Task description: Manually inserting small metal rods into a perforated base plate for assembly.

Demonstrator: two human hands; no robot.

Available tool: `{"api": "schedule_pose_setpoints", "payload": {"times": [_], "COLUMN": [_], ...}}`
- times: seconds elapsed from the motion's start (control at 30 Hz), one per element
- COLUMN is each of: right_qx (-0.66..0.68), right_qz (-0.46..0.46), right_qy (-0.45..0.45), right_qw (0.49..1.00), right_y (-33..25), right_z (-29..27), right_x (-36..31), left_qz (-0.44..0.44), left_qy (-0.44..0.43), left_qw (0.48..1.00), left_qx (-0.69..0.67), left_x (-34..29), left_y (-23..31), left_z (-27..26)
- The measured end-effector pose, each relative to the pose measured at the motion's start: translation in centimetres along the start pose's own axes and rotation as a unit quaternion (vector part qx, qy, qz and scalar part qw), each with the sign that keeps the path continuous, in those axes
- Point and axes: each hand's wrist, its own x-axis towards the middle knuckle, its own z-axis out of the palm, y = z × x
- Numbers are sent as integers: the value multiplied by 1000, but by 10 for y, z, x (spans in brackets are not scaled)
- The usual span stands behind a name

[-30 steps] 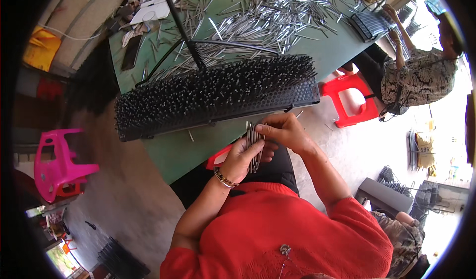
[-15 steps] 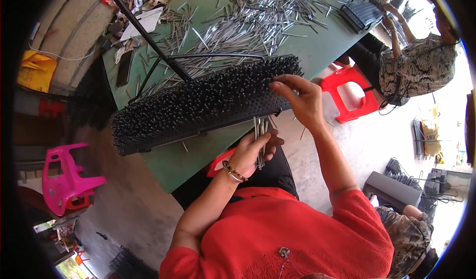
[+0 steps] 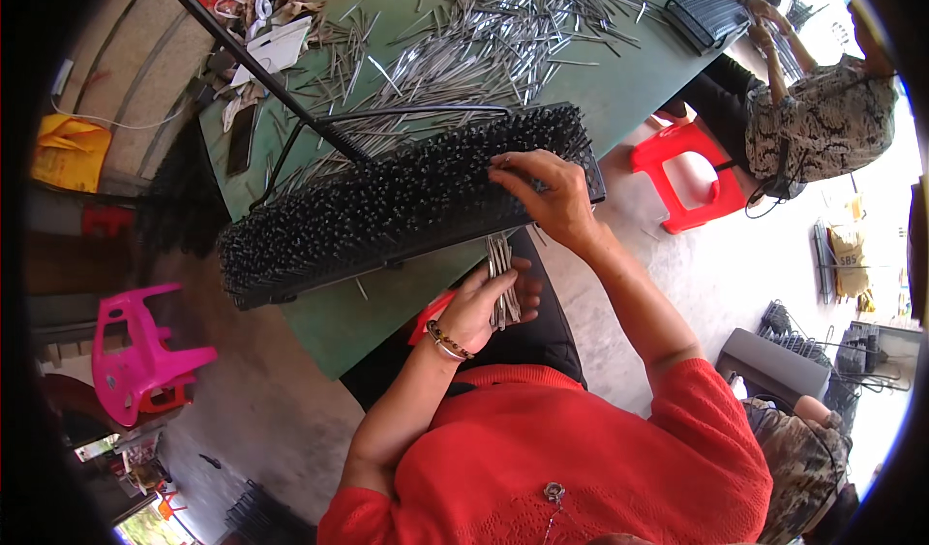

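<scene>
A long black brush-like block (image 3: 387, 196), densely covered in dark spikes with shiny tips, lies slantwise across the table's near edge. A black rod frame (image 3: 290, 95) rises from its far side. Below its near edge, my left hand (image 3: 484, 298) is closed round a small bundle of thin silver metal strips (image 3: 500, 284). Over the right part of the block, my right hand (image 3: 552, 192) has thumb and forefinger brought together close to the spikes. Whatever is between those fingertips is too small to make out.
Loose metal strips (image 3: 464, 51) are heaped on the green table (image 3: 339, 337). A phone (image 3: 243, 140) and clutter lie at its left. A red stool (image 3: 677, 218) stands right, near another person (image 3: 818, 124) handling a similar black block (image 3: 704, 20). A pink stool (image 3: 145, 351) is left.
My right hand has moved left and slightly inward along the spikes. My left hand, still round the metal strips, has shifted slightly down and left.
</scene>
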Motion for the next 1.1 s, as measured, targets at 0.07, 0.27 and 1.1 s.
{"api": "schedule_pose_setpoints", "payload": {"times": [0.07, 0.27, 1.1], "right_qx": [-17, -32, -115], "right_qz": [-12, -27, -183], "right_qy": [-4, -3, -18], "right_qw": [1000, 999, 976], "right_y": [-2, -3, 5], "right_z": [1, 3, -1], "right_x": [-1, -4, -6], "left_qz": [4, 16, 14], "left_qy": [-7, 8, -25], "left_qw": [999, 999, 996], "left_qx": [31, 35, 89], "left_x": [0, -2, -2], "left_y": [-1, -3, 1], "left_z": [-4, -3, 4]}}
